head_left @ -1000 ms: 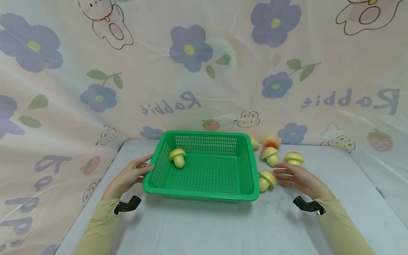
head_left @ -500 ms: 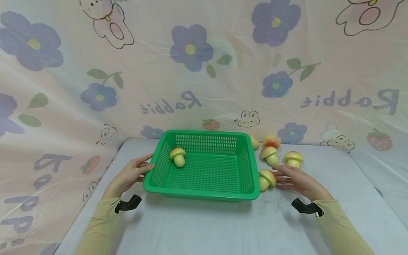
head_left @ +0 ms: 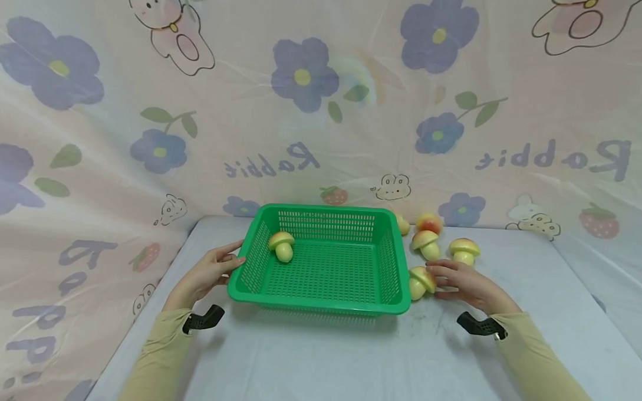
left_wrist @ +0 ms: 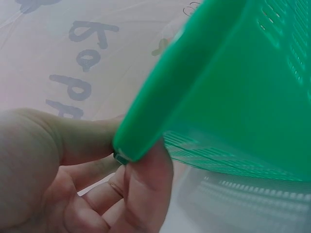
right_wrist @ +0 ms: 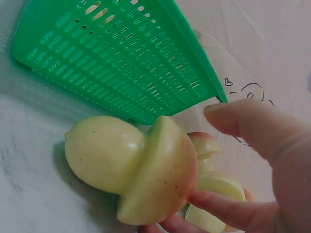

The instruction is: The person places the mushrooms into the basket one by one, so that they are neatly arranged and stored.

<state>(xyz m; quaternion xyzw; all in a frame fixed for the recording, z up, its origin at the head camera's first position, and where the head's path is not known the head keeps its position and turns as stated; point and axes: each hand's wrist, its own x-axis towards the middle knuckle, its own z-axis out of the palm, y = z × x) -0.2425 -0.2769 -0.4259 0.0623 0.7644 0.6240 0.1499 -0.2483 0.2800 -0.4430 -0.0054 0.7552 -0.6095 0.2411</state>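
Pinching the rim of the green basket [head_left: 317, 305] with the left hand [head_left: 207, 274]; touching the near mushroom shape [head_left: 416, 287], just right of it on the counter [head_left: 320, 366], with the right hand [head_left: 471, 287] spread wide. Looks light, hard, maybe slippery; best to hold round the fat cap [right_wrist: 167, 179]. Farther back, see more mushroom shapes [head_left: 463, 248].

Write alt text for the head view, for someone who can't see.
A person's left grip holds a green basket by its rim, one mushroom-shaped piece inside. The right grip is at a similar piece outside, with more behind.
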